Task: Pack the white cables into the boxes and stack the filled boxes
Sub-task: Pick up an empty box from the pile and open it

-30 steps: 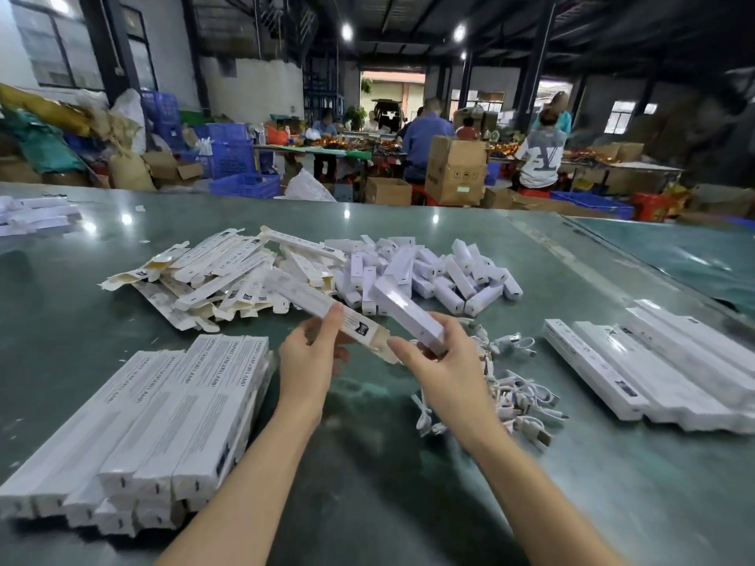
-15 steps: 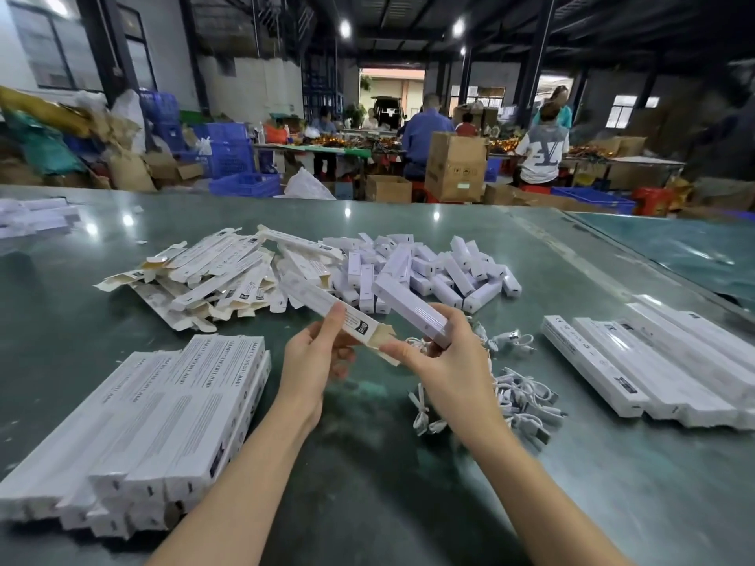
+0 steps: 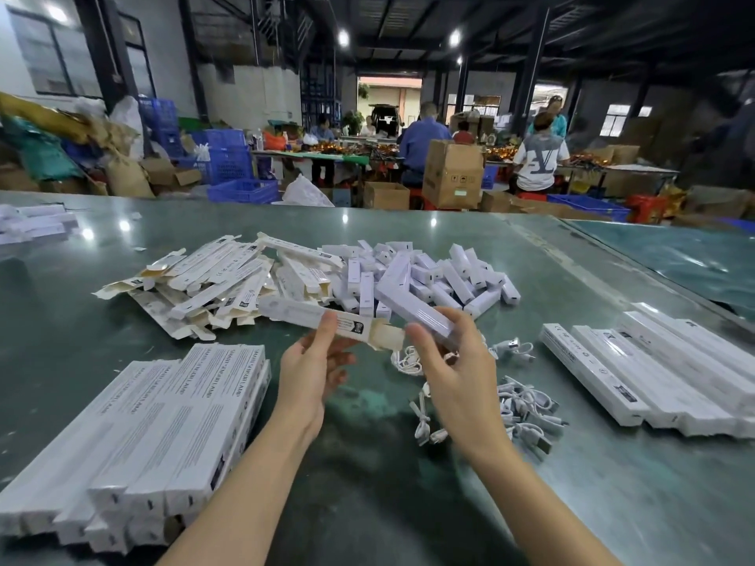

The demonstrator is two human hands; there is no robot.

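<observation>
My left hand [image 3: 314,369] pinches a long white carton [image 3: 306,314] held level above the table, its end flap open toward the right. My right hand [image 3: 453,365] grips a white inner box [image 3: 412,308] slanting up to the left, with its lower end close to the carton's open flap. Loose white cables [image 3: 527,406] lie coiled on the table under and to the right of my right hand. A stack of closed cartons [image 3: 163,435] lies at the lower left.
Flat empty cartons [image 3: 204,279] are heaped behind my hands, next to a pile of small white boxes [image 3: 449,271]. Long white boxes [image 3: 662,369] lie in a row at the right. The green table [image 3: 367,504] ends at the far side, where people sit among cardboard boxes.
Both hands have drawn slightly closer together. The carton in my left hand has levelled out, and the inner box's lower end now sits nearer its open flap.
</observation>
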